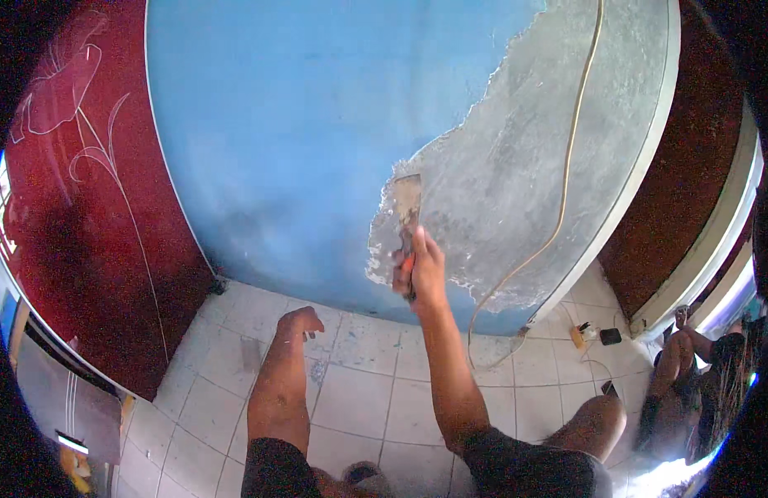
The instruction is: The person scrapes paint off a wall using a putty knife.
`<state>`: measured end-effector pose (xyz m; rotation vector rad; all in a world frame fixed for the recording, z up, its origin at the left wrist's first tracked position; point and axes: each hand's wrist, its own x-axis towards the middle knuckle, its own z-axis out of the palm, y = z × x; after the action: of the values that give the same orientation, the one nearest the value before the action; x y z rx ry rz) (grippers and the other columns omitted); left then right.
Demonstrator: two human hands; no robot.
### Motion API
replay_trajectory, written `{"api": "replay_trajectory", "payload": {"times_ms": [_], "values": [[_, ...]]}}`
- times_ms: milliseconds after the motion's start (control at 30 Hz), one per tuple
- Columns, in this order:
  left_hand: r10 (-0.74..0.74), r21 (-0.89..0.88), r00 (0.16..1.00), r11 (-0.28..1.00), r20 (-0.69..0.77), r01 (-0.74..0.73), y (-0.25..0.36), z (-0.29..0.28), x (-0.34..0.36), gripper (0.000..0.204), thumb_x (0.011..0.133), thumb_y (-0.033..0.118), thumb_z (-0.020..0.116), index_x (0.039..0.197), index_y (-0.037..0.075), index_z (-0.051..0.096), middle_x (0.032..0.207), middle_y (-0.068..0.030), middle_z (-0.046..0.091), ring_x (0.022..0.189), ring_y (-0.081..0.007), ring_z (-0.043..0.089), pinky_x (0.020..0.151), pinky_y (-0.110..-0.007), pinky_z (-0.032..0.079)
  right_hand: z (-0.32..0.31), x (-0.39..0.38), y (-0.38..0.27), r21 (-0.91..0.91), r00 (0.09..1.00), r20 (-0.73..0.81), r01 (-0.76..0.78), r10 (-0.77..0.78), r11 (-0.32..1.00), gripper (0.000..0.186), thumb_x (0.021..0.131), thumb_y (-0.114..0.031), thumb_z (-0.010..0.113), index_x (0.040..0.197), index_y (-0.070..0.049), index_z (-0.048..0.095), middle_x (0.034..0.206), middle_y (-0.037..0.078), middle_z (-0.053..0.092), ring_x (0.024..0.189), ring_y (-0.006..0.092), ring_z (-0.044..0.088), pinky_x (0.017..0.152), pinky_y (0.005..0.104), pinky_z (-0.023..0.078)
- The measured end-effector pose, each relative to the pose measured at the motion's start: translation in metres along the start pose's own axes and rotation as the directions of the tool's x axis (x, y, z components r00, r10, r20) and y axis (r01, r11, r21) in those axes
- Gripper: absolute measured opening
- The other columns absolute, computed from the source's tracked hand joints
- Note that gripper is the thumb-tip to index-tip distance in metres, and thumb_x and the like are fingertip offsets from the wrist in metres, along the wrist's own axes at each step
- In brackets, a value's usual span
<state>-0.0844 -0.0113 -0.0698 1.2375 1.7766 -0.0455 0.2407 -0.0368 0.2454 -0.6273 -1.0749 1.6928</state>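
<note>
My right hand (425, 264) is wrapped round the handle of a paint scraper (408, 196), a bit of orange showing between the fingers. The scraper's flat, worn blade points up and lies at the ragged border between blue paint (276, 124) and bared grey plaster (516, 158). Whether the blade presses on the wall is hard to tell. Lower and to the left, my left hand (301, 322) hangs in front of the wall's foot, its fingers loosely bent and apart, with nothing visible in it.
A beige cable (573, 141) hangs down the grey plaster to the floor tiles (351, 402). Dark red panels flank the wall; the left one (93, 191) bears a white flower drawing. Another person (691, 373) sits at the far right near a small black box (609, 336).
</note>
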Motion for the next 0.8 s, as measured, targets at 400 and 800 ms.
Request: {"api": "replay_trajectory", "payload": {"times_ms": [400, 800], "values": [[0.035, 0.119, 0.998, 0.992, -0.048, -0.029, 0.08, 0.014, -0.035, 0.037, 0.082, 0.031, 0.066, 0.105, 0.002, 0.068, 0.096, -0.0106, 0.072, 0.077, -0.025, 0.069, 0.071, -0.044, 0.055, -0.037, 0.034, -0.009, -0.064, 0.974, -0.16, 0.154, -0.163, 0.986, 0.03, 0.101, -0.042, 0.045, 0.107, -0.014, 0.05, 0.065, 0.001, 0.048, 0.039, 0.0064, 0.034, 0.033, 0.0224, 0.024], [-0.021, 0.109, 0.998, 0.994, -0.051, 0.026, 0.103, 0.002, -0.092, 0.04, 0.084, 0.031, 0.064, 0.11, 0.001, 0.066, 0.1, -0.0086, 0.072, 0.077, -0.0247, 0.069, 0.074, -0.045, 0.055, -0.014, 0.045, -0.029, 0.02, 0.985, -0.083, 0.152, -0.149, 0.988, 0.031, 0.1, -0.044, 0.046, 0.099, -0.013, 0.049, 0.061, 0.0, 0.045, 0.042, 0.0078, 0.038, 0.034, 0.024, 0.025]]}}
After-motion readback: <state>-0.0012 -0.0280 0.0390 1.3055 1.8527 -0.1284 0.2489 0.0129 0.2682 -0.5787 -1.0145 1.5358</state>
